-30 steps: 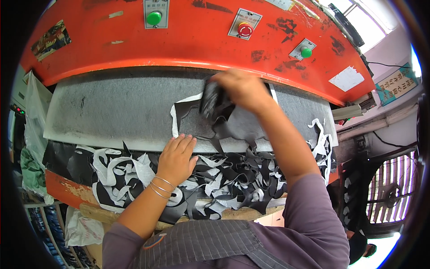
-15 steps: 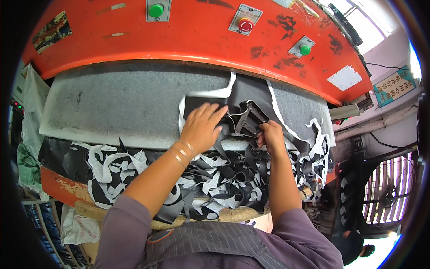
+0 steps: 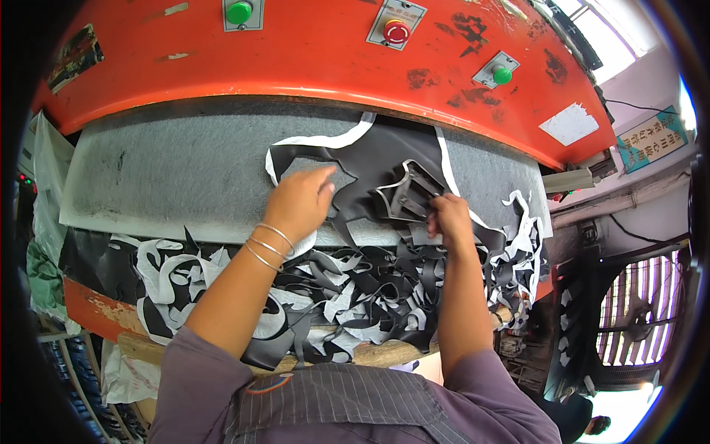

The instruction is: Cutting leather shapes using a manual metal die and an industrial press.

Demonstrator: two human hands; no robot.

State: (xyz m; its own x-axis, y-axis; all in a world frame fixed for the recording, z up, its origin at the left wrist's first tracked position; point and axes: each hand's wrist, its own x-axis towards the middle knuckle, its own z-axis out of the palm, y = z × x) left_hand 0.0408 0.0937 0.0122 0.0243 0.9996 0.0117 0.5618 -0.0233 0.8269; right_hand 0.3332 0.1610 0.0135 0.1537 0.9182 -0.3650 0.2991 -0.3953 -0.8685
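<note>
A metal cutting die [image 3: 405, 194], dark inside with a pale curved rim, sits on a black sheet with white backing [image 3: 381, 144]. My right hand [image 3: 450, 219] grips its right end between thumb and fingers. To the left, my left hand [image 3: 297, 203] is over a cut-out in the sheet, where the grey bed shows through. Its index finger points right and the thumb is a little apart; the other fingers are partly hidden under the hand. Nothing shows between its finger and thumb. A white-edged strip of the sheet passes behind this hand.
The grey press bed [image 3: 185, 166] lies below an orange machine front [image 3: 310, 52] with green buttons [image 3: 239, 12] and a red one [image 3: 396, 32]. Tangled black and white offcuts [image 3: 370, 288] heap along the near edge. A fan [image 3: 642, 314] stands at the right.
My left hand has moved left and down off the sheet, and the sheet's left side has spread left, baring a cut-out. The die has turned slightly, still held by my right hand.
</note>
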